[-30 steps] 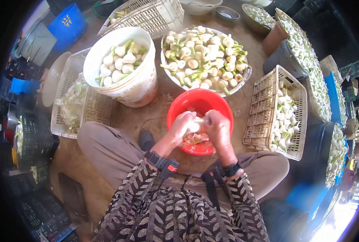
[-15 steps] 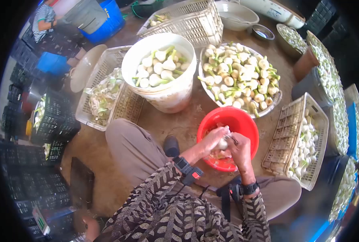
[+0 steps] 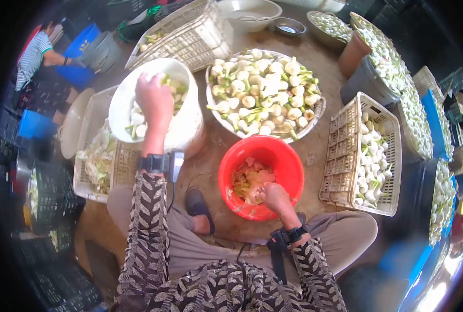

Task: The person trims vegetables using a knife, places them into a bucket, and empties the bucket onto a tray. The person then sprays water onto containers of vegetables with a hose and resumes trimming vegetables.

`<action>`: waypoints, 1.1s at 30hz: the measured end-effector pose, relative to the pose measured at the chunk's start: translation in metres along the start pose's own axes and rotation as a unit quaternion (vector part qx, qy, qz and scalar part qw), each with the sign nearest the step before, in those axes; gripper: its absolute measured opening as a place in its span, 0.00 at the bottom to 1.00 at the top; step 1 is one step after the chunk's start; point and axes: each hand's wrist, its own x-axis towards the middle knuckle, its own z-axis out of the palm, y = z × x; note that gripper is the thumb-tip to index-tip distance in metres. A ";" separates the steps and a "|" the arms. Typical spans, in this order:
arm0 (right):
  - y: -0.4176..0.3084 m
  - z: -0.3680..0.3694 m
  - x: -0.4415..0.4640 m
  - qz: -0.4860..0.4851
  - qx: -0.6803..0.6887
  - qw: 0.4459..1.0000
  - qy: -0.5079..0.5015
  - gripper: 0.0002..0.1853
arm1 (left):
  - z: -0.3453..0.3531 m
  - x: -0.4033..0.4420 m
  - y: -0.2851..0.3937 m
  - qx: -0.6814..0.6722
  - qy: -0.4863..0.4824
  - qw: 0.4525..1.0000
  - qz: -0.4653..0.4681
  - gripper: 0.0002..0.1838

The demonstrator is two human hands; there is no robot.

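My left hand [image 3: 155, 101] reaches over the mouth of the white bucket [image 3: 118, 99], back of the hand up and fingers apart. Under it lie peeled garlic bulbs [image 3: 138, 120] with short green stems, partly covered by the hand. Over the near right side of the red basin [image 3: 225, 179], my right hand [image 3: 277, 198] is closed with its fingers pressed together; what it grips is too small to make out. Pale and yellowish garlic peelings [image 3: 249, 179] lie in the basin, just left of the right hand.
Behind the red basin stands a wide basin of garlic bulbs [image 3: 262, 93]. On the right, a tilted crate [image 3: 340, 151] holds more white bulbs. Left of the bucket, another crate [image 3: 78, 177] contains peelings. Another person [image 3: 31, 62] works at the far left.
My left hand has left the red basin, where both hands held a garlic bulb, and moved left and up to the white bucket. My right hand has lowered into the basin. The view has shifted.
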 end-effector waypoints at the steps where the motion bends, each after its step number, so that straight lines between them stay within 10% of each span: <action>1: 0.002 -0.001 0.000 0.005 0.018 1.000 -0.006 0.13 | 0.016 -0.003 0.022 -0.107 -0.084 0.991 -0.016 0.10; 3: 0.004 -0.002 -0.004 0.009 0.048 0.999 -0.003 0.12 | 0.064 -0.039 0.076 -0.370 -0.277 0.881 -0.096 0.11; 4: 0.007 -0.004 -0.004 0.017 0.049 0.999 0.003 0.12 | 0.098 -0.064 0.100 -0.518 -0.469 0.708 -0.103 0.10; 10: 0.027 -0.005 -0.002 -0.034 0.102 0.994 0.038 0.09 | 0.182 -0.092 0.253 -0.402 -0.529 0.719 0.206 0.23; 18: 0.046 0.004 0.011 0.011 0.145 0.986 0.077 0.09 | 0.232 -0.125 0.293 -0.291 -0.500 0.754 0.311 0.09; 24: 0.043 0.000 0.006 0.036 0.126 0.991 0.008 0.12 | 0.239 -0.115 0.269 -0.250 -0.590 0.676 0.365 0.25; 30: 0.052 0.005 0.007 0.010 0.119 0.985 0.128 0.09 | 0.223 -0.105 0.253 -0.352 -0.572 0.733 0.105 0.15; 33: 0.047 -0.003 0.007 -0.036 0.084 0.984 0.154 0.07 | 0.171 -0.083 0.220 -0.646 -0.553 0.406 -0.334 0.12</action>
